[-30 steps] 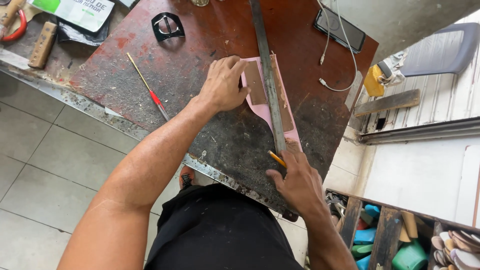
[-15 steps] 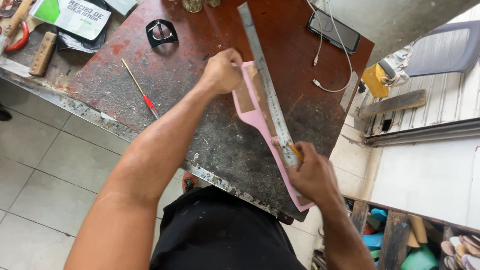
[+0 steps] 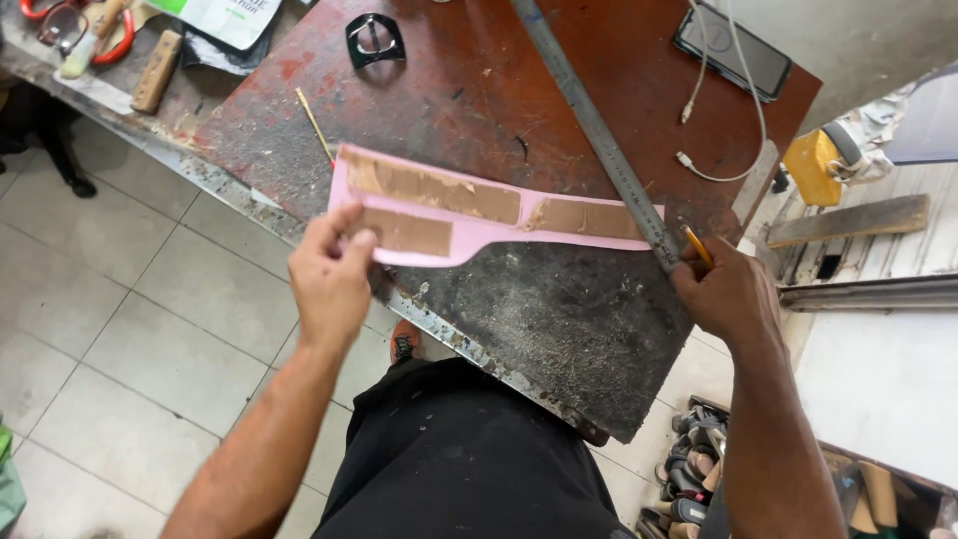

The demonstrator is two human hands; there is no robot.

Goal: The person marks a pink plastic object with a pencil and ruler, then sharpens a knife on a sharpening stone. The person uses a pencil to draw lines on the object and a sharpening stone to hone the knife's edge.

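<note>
My left hand (image 3: 329,274) pinches the wide left end of a long pink strip (image 3: 479,232) with brown patches glued on it. The strip lies crosswise over the worn red and black worktable (image 3: 559,319). My right hand (image 3: 726,294) grips the near end of a long metal ruler (image 3: 591,125) together with a yellow pencil (image 3: 698,247). The ruler runs diagonally up and to the left across the table and crosses the strip's narrow right end.
On the table lie a thin stick with a red tip (image 3: 314,124), a black buckle (image 3: 375,38), a phone (image 3: 731,52) with a white cable (image 3: 711,110), and a wooden-handled tool (image 3: 157,71) at the left. Tiled floor (image 3: 120,329) lies left, shoes (image 3: 689,479) lower right.
The pink strip has turned from lying lengthwise along the ruler to lying crosswise, its wide end now in my left hand at the table's edge. The ruler has shifted right and further up.
</note>
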